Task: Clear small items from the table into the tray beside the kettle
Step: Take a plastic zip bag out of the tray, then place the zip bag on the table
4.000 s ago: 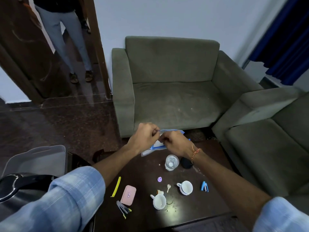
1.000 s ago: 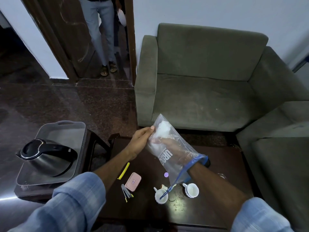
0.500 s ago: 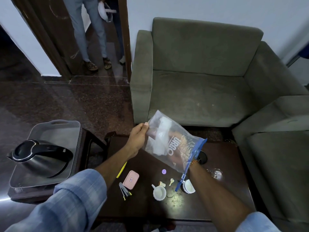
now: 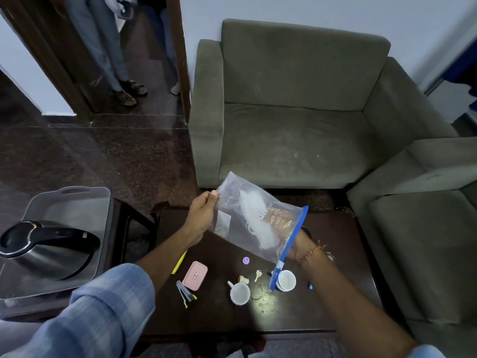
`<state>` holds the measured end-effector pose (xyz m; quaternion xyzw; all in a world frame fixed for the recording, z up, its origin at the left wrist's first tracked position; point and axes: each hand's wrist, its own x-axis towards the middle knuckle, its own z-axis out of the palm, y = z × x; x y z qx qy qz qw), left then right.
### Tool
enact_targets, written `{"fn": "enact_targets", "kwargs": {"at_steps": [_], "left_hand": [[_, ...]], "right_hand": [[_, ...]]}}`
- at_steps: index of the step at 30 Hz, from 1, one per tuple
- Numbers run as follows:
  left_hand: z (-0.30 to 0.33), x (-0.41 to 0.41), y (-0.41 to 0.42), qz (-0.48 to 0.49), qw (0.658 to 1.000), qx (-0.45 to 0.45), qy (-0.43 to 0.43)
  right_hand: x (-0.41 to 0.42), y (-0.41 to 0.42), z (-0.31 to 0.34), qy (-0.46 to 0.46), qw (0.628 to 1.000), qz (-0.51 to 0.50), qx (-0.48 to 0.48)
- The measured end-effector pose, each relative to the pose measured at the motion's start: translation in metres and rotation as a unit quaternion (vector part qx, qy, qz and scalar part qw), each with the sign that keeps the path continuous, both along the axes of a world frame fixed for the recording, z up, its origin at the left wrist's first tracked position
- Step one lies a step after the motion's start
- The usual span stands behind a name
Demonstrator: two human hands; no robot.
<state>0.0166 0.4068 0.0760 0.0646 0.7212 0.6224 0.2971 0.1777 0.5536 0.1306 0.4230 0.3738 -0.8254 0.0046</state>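
Above the dark table (image 4: 343, 257) I hold a clear zip bag (image 4: 231, 200) with a blue zip strip. My left hand (image 4: 201, 218) pinches its closed far corner. My right hand (image 4: 299, 241) reaches in through the mouth, fingers curled at a white wad (image 4: 254, 223) inside. On the table lie a pink case (image 4: 195, 275), a purple cap (image 4: 246, 260), a key (image 4: 257, 274), a yellow strip (image 4: 180, 262), a bundle of clips (image 4: 185, 294) and two white cups (image 4: 240, 293) (image 4: 286, 280). The grey tray (image 4: 77, 200) holds the steel kettle (image 4: 46, 249) at the left.
A green sofa (image 4: 296, 140) stands behind the table and a green armchair (image 4: 423, 241) on its right. A person's legs (image 4: 108, 47) show in the doorway at the back left. Dark floor lies between tray and sofa.
Four seconds ago both hands worked at the bag's zip on the table. Since then the bag has been lifted, my right hand has gone inside it, and the bag now lies flatter.
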Motion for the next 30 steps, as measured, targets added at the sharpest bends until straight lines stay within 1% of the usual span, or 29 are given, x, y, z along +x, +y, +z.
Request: {"fn": "enact_targets", "kwargs": {"at_steps": [2,4,5,10,14,18,21,25,27,30], "left_hand": [[-0.005,0.0,0.0,0.007,1.0,-0.003,-0.004],[-0.01,0.0,0.0,0.016,1.0,-0.003,-0.014],[-0.013,0.0,0.0,0.022,0.999,0.0,-0.023],[-0.027,0.005,-0.001,0.05,0.996,0.024,-0.068],[-0.042,0.009,-0.008,0.067,0.995,0.019,-0.077],[-0.056,0.018,-0.013,0.077,0.994,0.02,-0.073],[-0.066,0.025,-0.017,0.086,0.992,0.015,-0.087],[-0.08,0.037,-0.021,0.095,0.99,0.015,-0.102],[-0.084,0.043,-0.023,0.103,0.988,0.022,-0.114],[-0.089,0.05,-0.029,0.102,0.988,0.023,-0.112]], "right_hand": [[0.0,0.006,0.001,0.025,0.999,0.02,0.042],[0.006,0.019,-0.003,0.005,0.986,0.052,0.158],[0.012,0.027,-0.007,-0.014,0.978,0.068,0.196],[0.043,0.065,-0.013,-0.095,0.963,0.138,0.212],[0.064,0.1,-0.013,-0.148,0.941,0.165,0.256],[0.073,0.138,-0.024,-0.221,0.895,0.189,0.338],[0.071,0.164,-0.044,-0.285,0.845,0.213,0.399],[0.058,0.187,-0.072,-0.343,0.777,0.259,0.46],[0.051,0.195,-0.085,-0.366,0.751,0.29,0.467],[0.042,0.206,-0.109,-0.385,0.731,0.333,0.455]]}}
